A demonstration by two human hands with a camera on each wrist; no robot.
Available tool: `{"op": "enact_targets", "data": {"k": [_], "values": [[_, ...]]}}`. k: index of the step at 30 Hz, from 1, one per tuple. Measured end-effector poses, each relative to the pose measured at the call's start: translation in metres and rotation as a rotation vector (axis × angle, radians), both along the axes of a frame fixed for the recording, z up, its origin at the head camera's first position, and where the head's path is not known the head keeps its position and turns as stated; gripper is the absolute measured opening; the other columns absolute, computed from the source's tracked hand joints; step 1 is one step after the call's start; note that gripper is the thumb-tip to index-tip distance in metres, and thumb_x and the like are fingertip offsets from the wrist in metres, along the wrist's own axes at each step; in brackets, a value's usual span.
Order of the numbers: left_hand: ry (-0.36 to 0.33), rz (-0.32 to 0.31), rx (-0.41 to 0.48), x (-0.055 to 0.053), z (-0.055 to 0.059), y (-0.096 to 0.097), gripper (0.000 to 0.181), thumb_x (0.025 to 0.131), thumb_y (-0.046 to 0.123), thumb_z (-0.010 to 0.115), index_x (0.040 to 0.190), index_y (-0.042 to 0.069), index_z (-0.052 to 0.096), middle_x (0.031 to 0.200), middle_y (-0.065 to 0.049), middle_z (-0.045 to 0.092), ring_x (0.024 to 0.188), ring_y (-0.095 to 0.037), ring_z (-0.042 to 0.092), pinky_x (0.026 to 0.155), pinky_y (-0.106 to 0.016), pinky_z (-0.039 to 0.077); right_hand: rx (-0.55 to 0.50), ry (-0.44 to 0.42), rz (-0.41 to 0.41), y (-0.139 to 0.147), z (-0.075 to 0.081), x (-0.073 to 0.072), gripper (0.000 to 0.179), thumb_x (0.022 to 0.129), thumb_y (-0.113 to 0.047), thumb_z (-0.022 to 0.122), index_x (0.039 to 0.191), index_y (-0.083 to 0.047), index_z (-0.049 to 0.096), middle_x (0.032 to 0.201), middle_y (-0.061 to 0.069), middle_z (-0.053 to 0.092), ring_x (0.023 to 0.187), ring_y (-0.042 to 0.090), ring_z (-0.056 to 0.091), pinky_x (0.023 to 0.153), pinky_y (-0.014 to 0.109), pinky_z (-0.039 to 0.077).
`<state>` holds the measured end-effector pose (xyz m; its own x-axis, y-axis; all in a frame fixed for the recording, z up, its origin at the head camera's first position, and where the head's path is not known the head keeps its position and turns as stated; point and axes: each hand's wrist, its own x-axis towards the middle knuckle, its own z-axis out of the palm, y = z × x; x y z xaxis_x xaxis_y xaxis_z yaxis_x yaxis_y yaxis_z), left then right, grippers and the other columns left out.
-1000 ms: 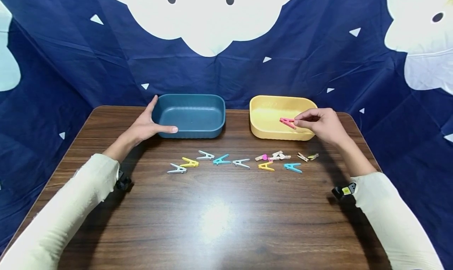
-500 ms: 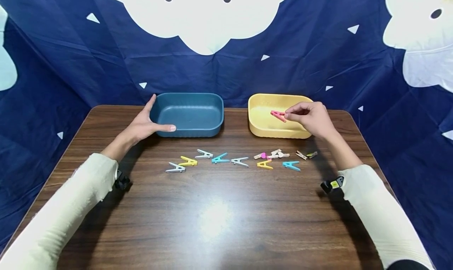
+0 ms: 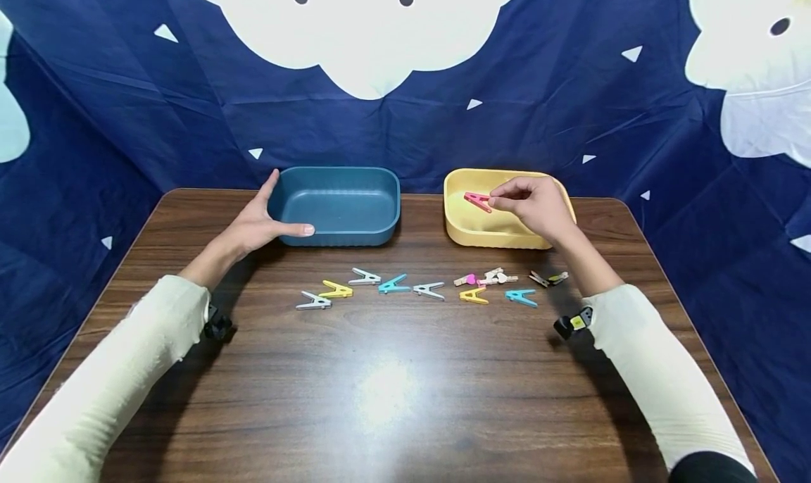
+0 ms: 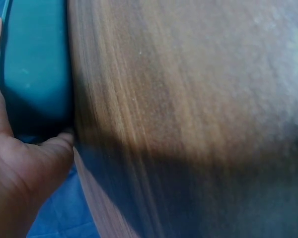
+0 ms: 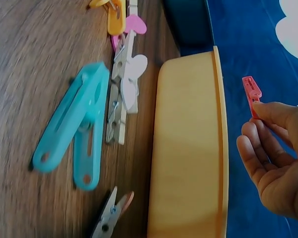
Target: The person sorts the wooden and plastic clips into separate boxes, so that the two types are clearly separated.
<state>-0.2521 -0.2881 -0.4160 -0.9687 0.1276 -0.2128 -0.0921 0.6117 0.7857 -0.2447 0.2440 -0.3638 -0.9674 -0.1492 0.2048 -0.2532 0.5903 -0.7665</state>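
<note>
A pink plastic clothespin [image 3: 477, 201] is pinched between the thumb and fingers of my right hand [image 3: 538, 205], above the yellow bin [image 3: 500, 239]. In the right wrist view the same clothespin [image 5: 252, 95] stands out past the fingertips, over the bin's rim. My left hand [image 3: 250, 224] rests against the left end of the blue bin [image 3: 345, 239], thumb straight along the front wall and a finger extended along its left side. The left wrist view shows that thumb [image 4: 57, 146] low against the bin's wall [image 4: 37, 69]. No clothespins show inside the blue bin.
Across the wooden table [image 3: 317, 384] in front of the bins lie several plastic clothespins, among them a yellow one [image 3: 337, 289] and a blue one [image 3: 522, 297]. Small wooden clothespins with hearts [image 3: 497, 277] lie before the yellow bin. A dark blue curtain [image 3: 209, 117] hangs behind.
My right hand has moved left with the pink clothespin, from the yellow bin's right side to over its middle. My left hand stays at the blue bin.
</note>
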Motion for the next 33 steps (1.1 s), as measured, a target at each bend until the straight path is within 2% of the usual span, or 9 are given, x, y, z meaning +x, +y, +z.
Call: {"op": "enact_targets", "data": {"k": [16,22,33], "values": [[0.014,-0.015,0.02,0.001,-0.001,-0.001,0.15,0.088,0.043,0.1,0.178,0.046,-0.02,0.19,0.001,-0.015,0.178,-0.033,-0.01,0.143,-0.069,0.011,-0.046,-0.023,0.005,-0.028,0.003,-0.01,0.015,0.097,-0.015,0.09,0.106,-0.003,0.089,0.089,-0.005,0.084,0.075,0.0,0.066,0.067,0.017,0.052],[0.007,-0.016,0.014,0.001,-0.001,-0.001,0.149,0.088,0.044,0.1,0.177,0.047,-0.02,0.19,0.002,-0.016,0.178,-0.034,-0.01,0.142,-0.07,0.012,-0.051,-0.019,0.007,-0.037,0.006,-0.011,0.013,0.097,-0.015,0.09,0.105,-0.004,0.089,0.088,-0.003,0.083,0.074,0.003,0.065,0.065,0.018,0.051],[0.004,-0.015,0.001,-0.001,-0.001,-0.001,0.149,0.088,0.043,0.099,0.177,0.044,-0.021,0.19,-0.001,-0.016,0.178,-0.035,-0.01,0.142,-0.07,0.011,-0.059,-0.024,0.037,-0.054,0.007,-0.012,0.011,0.097,-0.009,0.09,0.106,-0.003,0.089,0.094,0.003,0.086,0.076,0.002,0.067,0.066,0.016,0.053]]}}
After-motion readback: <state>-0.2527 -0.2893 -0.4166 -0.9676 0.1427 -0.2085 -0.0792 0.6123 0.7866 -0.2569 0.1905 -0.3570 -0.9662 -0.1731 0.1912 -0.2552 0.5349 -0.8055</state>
